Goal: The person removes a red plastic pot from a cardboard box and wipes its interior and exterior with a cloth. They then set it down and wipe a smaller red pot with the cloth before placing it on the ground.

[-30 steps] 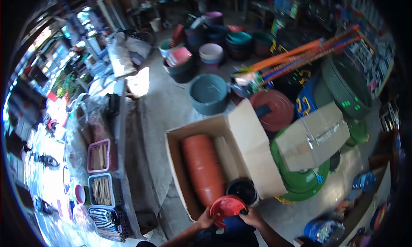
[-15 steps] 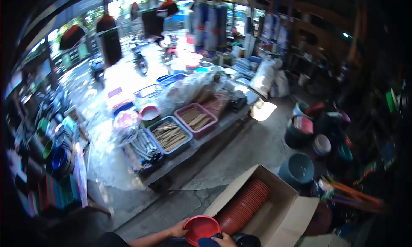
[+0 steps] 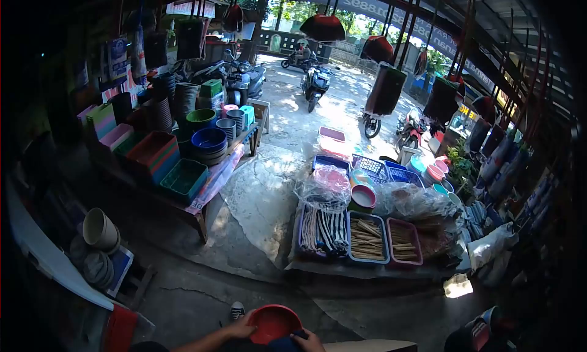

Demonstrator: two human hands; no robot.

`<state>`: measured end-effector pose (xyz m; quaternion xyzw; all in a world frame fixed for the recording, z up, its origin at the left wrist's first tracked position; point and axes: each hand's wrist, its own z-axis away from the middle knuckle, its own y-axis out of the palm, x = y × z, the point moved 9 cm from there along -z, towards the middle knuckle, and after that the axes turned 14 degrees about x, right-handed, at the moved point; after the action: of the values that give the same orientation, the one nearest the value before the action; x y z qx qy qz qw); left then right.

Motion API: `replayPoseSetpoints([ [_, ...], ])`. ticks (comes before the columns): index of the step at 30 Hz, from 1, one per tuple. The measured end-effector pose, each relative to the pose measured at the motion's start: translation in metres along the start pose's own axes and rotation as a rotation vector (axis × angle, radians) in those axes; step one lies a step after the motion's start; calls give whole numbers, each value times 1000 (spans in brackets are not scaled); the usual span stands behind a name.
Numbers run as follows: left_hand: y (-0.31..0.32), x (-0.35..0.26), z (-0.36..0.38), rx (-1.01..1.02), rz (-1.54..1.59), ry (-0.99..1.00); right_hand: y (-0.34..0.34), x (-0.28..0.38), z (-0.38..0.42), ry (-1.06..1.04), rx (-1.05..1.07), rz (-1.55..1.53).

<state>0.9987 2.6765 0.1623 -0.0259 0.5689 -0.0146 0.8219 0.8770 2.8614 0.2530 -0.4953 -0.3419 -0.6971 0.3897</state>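
A round red plastic bowl [image 3: 276,325] is at the bottom middle, its open side up. My left hand [image 3: 243,326] grips its left rim. By the bowl's lower right side is my right hand [image 3: 310,342], its fingers closed on a dark blue cloth [image 3: 286,344] that lies against the bowl. The lower parts of the cloth and of my right hand are cut off by the frame edge. Just right of my hands, the pale edge of a cardboard box [image 3: 373,346] shows.
Ahead, a low table holds a blue tray [image 3: 368,261] of wooden sticks, a pink tray [image 3: 420,260] and striped goods. At left, a bench carries green basins [image 3: 184,179] and stacked pots. Beige pots [image 3: 101,229] stand lower left. Motorbikes [image 3: 317,86] are outside; wares hang overhead.
My view has swung left and up, so the stack of red-brown bowls in the box has left the frame. Both hands still hold the red bowl and blue cloth.
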Motion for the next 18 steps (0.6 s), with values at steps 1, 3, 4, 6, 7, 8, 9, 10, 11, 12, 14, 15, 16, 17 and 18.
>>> replayPoseSetpoints([
  [1, -15, 3, -2, -48, 86, 72, 4, 3, -23, 2, 23, 20],
  [3, -44, 20, -10, -83, 175, 99, 12, 1, -69, -2, 60, -4],
  [4, -65, 25, -14, -100, 244, 119, 17, 10, -91, -12, 73, 4],
  [6, -111, 23, -30, -165, 250, 128, 32, 28, -138, 36, 116, 51],
  [7, -134, 29, -48, -179, 308, 142, 32, 37, -169, 11, 129, 57],
  [8, -150, 43, -59, -191, 371, 142, 32, 32, -191, 37, 127, 72],
  [9, -163, 58, -65, -204, 439, 134, 33, 27, -211, 70, 126, 84],
  [10, -182, 66, -70, -218, 508, 129, 34, 27, -234, 88, 135, 94],
  [11, -204, 64, -73, -237, 504, 124, 35, 28, -257, 105, 145, 107],
  [12, -227, 56, -80, -223, 472, 144, 37, 34, -277, 66, 130, 80],
  [14, -267, 16, -88, -218, 438, 157, 41, 50, -313, 56, 125, 71],
  [15, -280, -18, -85, -200, 511, 117, 40, 58, -328, 51, 103, 64],
  [16, -289, -35, -86, -179, 584, 73, 40, 67, -342, 56, 91, 32],
  [17, -302, -35, -95, -183, 582, 61, 40, 79, -356, 13, 82, 46],
  [18, -317, -37, -107, -175, 567, 89, 39, 86, -370, 37, 80, 38],
])
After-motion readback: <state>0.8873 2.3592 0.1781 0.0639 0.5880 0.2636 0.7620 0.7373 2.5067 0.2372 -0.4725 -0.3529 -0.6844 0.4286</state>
